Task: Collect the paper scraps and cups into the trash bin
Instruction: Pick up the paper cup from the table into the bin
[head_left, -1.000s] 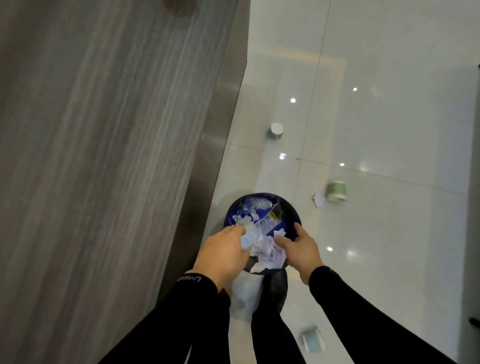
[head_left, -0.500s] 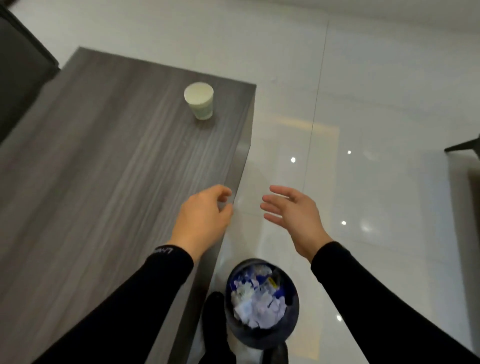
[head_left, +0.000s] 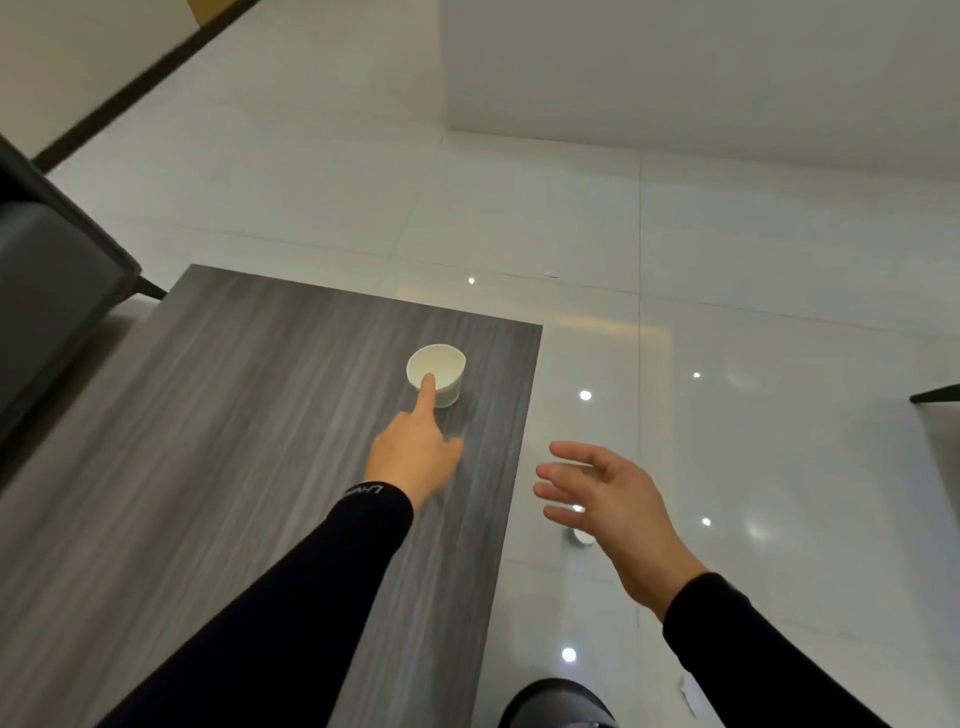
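A white paper cup (head_left: 441, 365) with a pale green side stands upright on the grey wooden table (head_left: 234, 467), near its far right corner. My left hand (head_left: 415, 447) stretches over the table with the index finger at the cup's near rim and the thumb apart. My right hand (head_left: 602, 504) hovers open beside the table's right edge, above the floor. A second cup (head_left: 581, 538) lies on the floor, mostly hidden behind my right hand. Only the dark rim of the trash bin (head_left: 556, 699) shows at the bottom edge. A paper scrap (head_left: 691, 693) lies on the floor near it.
A dark chair (head_left: 47, 291) stands at the table's far left end. A small scrap (head_left: 551, 272) lies farther off on the glossy white tiles. A dark furniture leg (head_left: 935, 393) juts in at the right edge. A white wall rises at the back.
My view has tilted up, so the bin has slid to the bottom edge. My left hand has reached forward to the cup on the table; my right hand stays open beside the table.
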